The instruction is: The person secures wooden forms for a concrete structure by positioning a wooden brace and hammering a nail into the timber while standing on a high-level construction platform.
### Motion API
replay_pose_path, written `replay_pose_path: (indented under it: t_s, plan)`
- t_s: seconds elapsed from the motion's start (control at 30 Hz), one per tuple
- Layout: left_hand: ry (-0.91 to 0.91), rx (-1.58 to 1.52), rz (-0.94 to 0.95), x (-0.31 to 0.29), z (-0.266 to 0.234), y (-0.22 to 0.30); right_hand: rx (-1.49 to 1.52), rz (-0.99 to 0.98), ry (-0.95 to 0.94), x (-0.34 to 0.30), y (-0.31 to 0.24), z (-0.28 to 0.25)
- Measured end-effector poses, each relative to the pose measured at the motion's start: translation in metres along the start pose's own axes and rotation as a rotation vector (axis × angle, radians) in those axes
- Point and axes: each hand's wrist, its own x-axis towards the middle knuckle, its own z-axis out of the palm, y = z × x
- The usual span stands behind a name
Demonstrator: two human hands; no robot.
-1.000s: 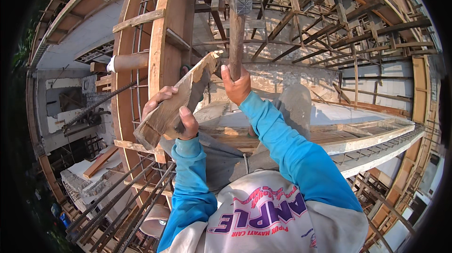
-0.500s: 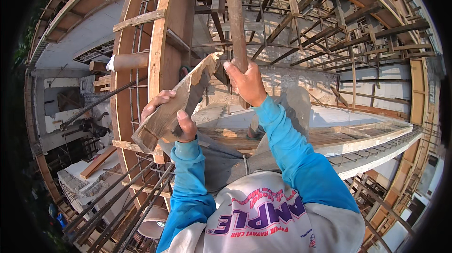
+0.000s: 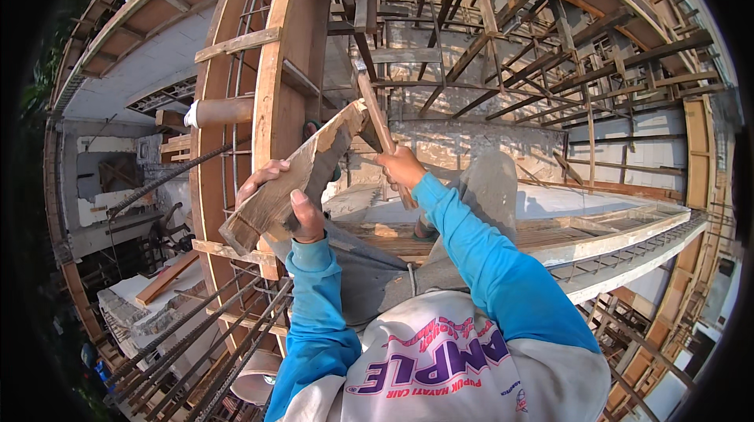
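The left hand grasps a thick, rough wood block near its lower end, fingers over the far edge and thumb on the near side, a grip that seems meant to keep it steady at a slant. Its splintered upper end points away from the body, toward the right side, perhaps so that end stays clear of the fingers; whether the block also rests on the thigh cannot be told. The right hand is wrapped around the wooden handle of a hammer, well up from the butt, likely for close control; the handle slants just beside the splintered end, though contact is unclear, and the head shows only small at the far tip. Beneath both hands are the person's legs in grey trousers, which leave little room below. Just left of the block, timber formwork rises like a wall and limits space for the left hand, with a pale pipe lying across it. Rebars jut beside the left sleeve, a ladder-like timber frame stretches off to the right, and farther out timber props crisscross
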Motion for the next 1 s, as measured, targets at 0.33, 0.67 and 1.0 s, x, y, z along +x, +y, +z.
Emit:
replay_pose_path:
  t_s: [0.33,0.67,1.0]
  plan:
    - [-0.009,0.045,-0.024,-0.003,0.004,0.006,-0.205,-0.784,0.441,0.021,-0.003,0.025]
    - [0.012,-0.010,0.006,-0.006,-0.004,0.001,-0.091,0.119,-0.085,0.029,0.006,-0.012]
    - [-0.090,0.108,0.006,-0.015,-0.006,0.011,-0.170,-0.788,0.438,-0.018,-0.029,0.029]
